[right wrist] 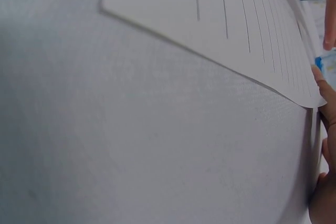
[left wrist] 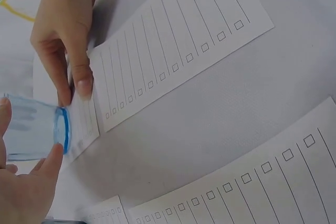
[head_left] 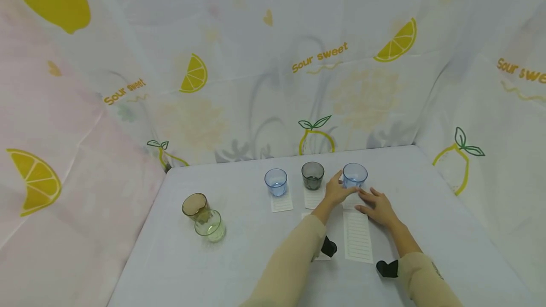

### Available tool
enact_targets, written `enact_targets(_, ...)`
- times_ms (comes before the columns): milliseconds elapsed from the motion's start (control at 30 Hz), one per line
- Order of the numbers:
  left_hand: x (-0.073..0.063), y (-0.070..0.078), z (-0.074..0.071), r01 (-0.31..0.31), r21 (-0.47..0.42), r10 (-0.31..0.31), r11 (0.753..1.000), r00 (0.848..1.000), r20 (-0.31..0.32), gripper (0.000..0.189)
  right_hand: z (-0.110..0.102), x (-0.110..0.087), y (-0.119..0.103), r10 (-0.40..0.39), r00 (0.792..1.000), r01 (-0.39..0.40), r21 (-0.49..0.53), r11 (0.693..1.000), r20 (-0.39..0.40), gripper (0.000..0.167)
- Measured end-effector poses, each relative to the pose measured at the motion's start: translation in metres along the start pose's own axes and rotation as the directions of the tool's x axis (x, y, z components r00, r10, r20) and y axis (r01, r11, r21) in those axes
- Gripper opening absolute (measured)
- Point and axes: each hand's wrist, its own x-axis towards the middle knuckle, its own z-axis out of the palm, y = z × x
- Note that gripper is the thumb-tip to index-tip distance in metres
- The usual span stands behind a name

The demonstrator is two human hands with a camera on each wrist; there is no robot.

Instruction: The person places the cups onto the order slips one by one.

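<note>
At the right end of the row, white surface (head_left: 239, 269): light-blue tumbler (head_left: 355, 174) at the far end of a paper slip (head_left: 353, 203)

Left hand (head_left: 337, 192) curls thumb and fingers partway round the tumbler, probably to steady it; right hand (head_left: 379, 208), fingers loosely extended and gripping nothing, reaches the slip beside the base, presumably to keep the paper aligned. Whether the base bears on the slip: cannot tell. A second blue tumbler (head_left: 276, 183) and a grey tumbler (head_left: 313, 176) stand upright on slips alongside, likely as weights. Held tumbler: clear glass, round, upright, tapering to a darker blue base
</note>
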Motion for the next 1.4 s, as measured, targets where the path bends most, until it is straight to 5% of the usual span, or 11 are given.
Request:
enact_targets(67,0.008,-0.016,0.002,-0.062,-0.019,0.062,0.998,0.998,-0.002,0.082,0.001,0.001,-0.001,-0.004,1.0,0.004,-0.002,1.0,0.008,0.046)
enact_targets(233,-0.005,-0.014,-0.012,-0.097,-0.102,0.096,0.99,0.995,-0.008,0.07,0.0,0.002,-0.003,-0.035,0.999,0.035,-0.014,0.999,-0.005,0.044)
enact_targets(267,-0.016,-0.002,-0.021,-0.058,-0.123,0.059,0.991,0.998,0.006,0.066,-0.001,0.002,-0.003,-0.037,0.999,0.037,-0.016,0.999,-0.007,0.044)
enact_targets(367,-0.032,0.004,-0.033,-0.083,-0.178,0.085,0.981,0.996,0.002,0.058,-0.003,0.001,-0.003,-0.029,1.0,0.029,-0.018,0.999,0.0,0.045)
enact_targets(567,-0.062,-0.003,-0.064,-0.12,-0.306,0.13,0.944,0.991,0.012,0.055,-0.004,0.0,-0.003,-0.052,0.998,0.051,-0.007,0.999,-0.019,0.044)
enact_targets(800,-0.112,-0.005,-0.119,-0.128,-0.384,0.126,0.915,0.992,-0.031,0.049,-0.001,0.0,-0.001,0.007,1.0,-0.006,0.072,0.997,-0.005,0.043)
enact_targets(1033,-0.146,-0.039,-0.163,-0.13,-0.403,0.089,0.906,0.989,-0.119,0.044,-0.004,-0.001,-0.006,0.107,0.994,-0.11,0.111,0.988,0.034,0.044)
enact_targets(1167,-0.16,-0.061,-0.188,-0.154,-0.381,0.068,0.912,0.971,-0.23,0.045,-0.008,-0.006,-0.013,0.143,0.989,-0.145,0.143,0.979,0.023,0.046)
enact_targets(1400,-0.186,-0.079,-0.232,-0.153,-0.294,0.02,0.943,0.912,-0.411,0.046,-0.011,-0.019,-0.026,0.172,0.984,-0.167,0.119,0.979,-0.034,0.046)
